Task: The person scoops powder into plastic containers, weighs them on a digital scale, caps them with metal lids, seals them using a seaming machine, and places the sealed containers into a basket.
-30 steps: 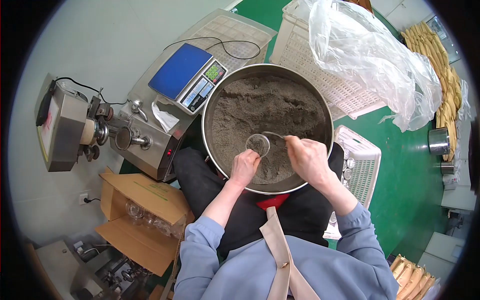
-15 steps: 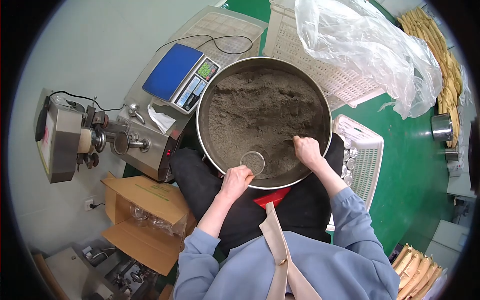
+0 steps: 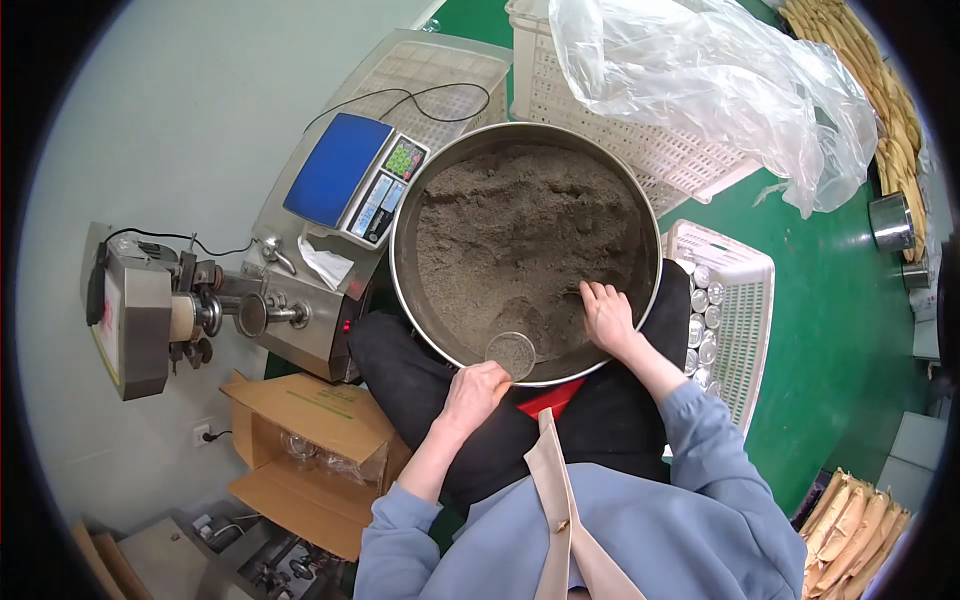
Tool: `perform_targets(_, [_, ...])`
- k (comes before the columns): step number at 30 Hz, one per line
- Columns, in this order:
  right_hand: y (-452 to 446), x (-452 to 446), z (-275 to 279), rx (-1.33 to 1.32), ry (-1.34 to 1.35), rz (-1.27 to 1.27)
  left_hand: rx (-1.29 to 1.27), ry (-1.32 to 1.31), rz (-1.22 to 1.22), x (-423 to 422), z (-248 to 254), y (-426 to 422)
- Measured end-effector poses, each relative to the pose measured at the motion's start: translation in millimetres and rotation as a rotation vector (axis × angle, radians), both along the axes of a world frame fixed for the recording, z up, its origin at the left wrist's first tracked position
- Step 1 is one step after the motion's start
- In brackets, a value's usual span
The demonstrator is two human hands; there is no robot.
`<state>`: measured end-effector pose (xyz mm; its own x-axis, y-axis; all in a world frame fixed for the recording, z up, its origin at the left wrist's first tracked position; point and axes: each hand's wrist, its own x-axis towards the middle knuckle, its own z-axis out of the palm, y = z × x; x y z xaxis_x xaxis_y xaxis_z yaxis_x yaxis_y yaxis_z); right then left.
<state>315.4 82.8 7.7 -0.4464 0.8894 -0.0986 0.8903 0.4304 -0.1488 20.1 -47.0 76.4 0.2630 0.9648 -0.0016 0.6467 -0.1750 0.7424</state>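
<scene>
A wide metal tub (image 3: 398,262) of grey-brown powder (image 3: 530,230) rests between my knees. My left hand (image 3: 474,398) grips the near edge of a clear round jar (image 3: 511,356), with powder visible inside it, over the tub's near rim. Inside the right part of the tub, my right hand (image 3: 609,318) is held low at the powder with its fingers curled together. Whatever those fingers hold is too dark and small to make out. A shallow hollow shows in the powder between the jar and my right hand.
At the left stand a blue-topped scale (image 3: 340,170), a metal machine (image 3: 140,320) and an open cardboard box (image 3: 310,410) with clear jars. To the right, a white basket (image 3: 745,330) holds several silver-lidded jars (image 3: 708,345). Plastic sheeting (image 3: 720,80) drapes over a white crate (image 3: 545,80).
My left hand and the jar have shifted slightly down toward the tub's near rim. My right hand stays near the same spot at the powder. The whole view has tilted slightly.
</scene>
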Motion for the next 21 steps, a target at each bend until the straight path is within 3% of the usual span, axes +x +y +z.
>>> perform_targets(3, [-23.7, -9.8, 37.2, 0.071, 0.178, -0.022, 0.045, -0.055, 0.097, -1.1, 14.4, 11.1])
perform_targets(7, [-58.6, -18.8, 40.2, 0.059, 0.357, -0.027, 0.017, -0.031, -0.064, -5.0, 2.8, 11.0])
perform_targets(15, [-62.0, -29.7, 31.1, -0.022, 0.383, -0.115, 0.017, -0.071, 0.135, -40.2, 43.2, 74.7])
perform_targets(21, [-59.5, -35.2, 30.7, -0.001, 0.386, -0.117, 0.14, -0.076, 0.484, -122.6, 81.8, 158.6])
